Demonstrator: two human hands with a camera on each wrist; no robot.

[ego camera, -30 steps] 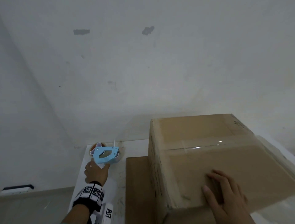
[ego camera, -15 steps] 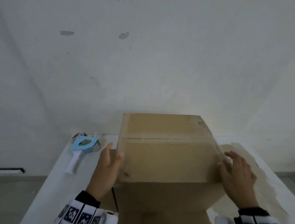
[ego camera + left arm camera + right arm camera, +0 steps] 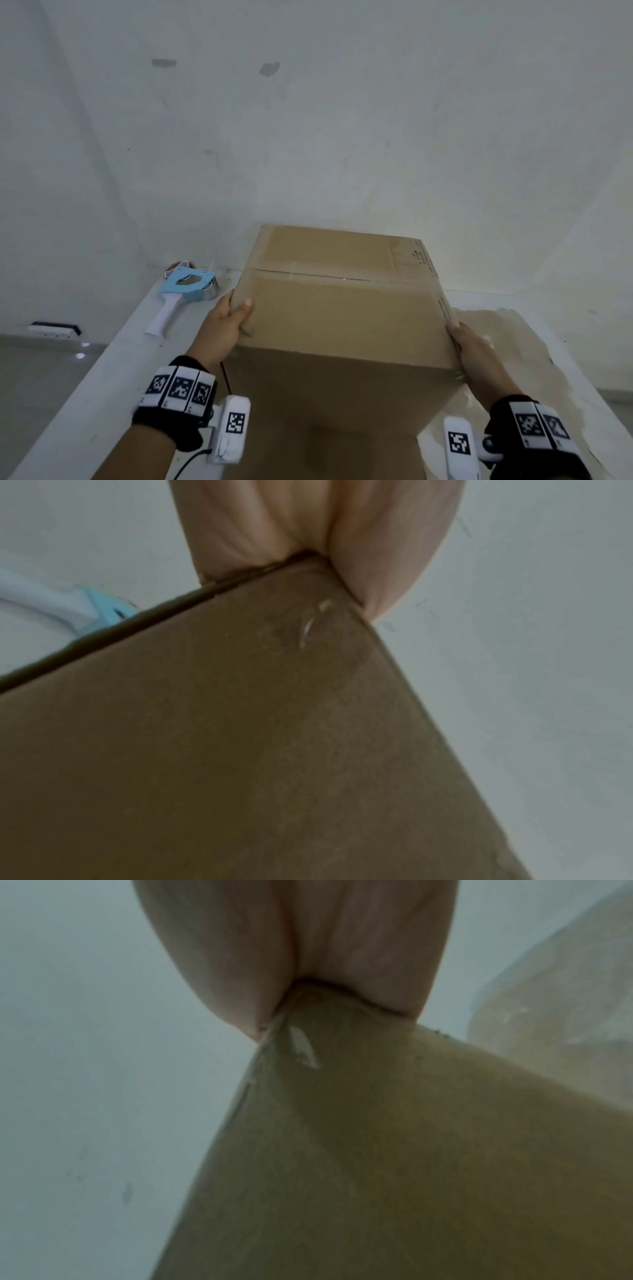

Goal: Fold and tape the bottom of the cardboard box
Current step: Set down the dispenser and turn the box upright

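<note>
Centre and lower centre of the head view: cardboard box (image 3: 346,308), flaps folded shut on the upward face, seam running left to right under a strip of clear tape (image 3: 308,272). Beneath it, white table (image 3: 102,370), running from lower left toward the wall. To the right, brown paper sheet (image 3: 534,346) lying flat on the table, partly under the box. Left edge of the box: left hand (image 3: 224,325), thumb over the top face, fingers (image 3: 240,528) wrapped round the side, gripping the near left corner. Right edge: right hand (image 3: 474,346), pressed against the near right corner, fingers (image 3: 373,942) curled over the cardboard edge in the wrist view. Left of the box, well apart from the left hand: blue tape dispenser (image 3: 186,291) with white handle, lying on the table near the wall. Black wristbands with square printed markers on both wrists.
</note>
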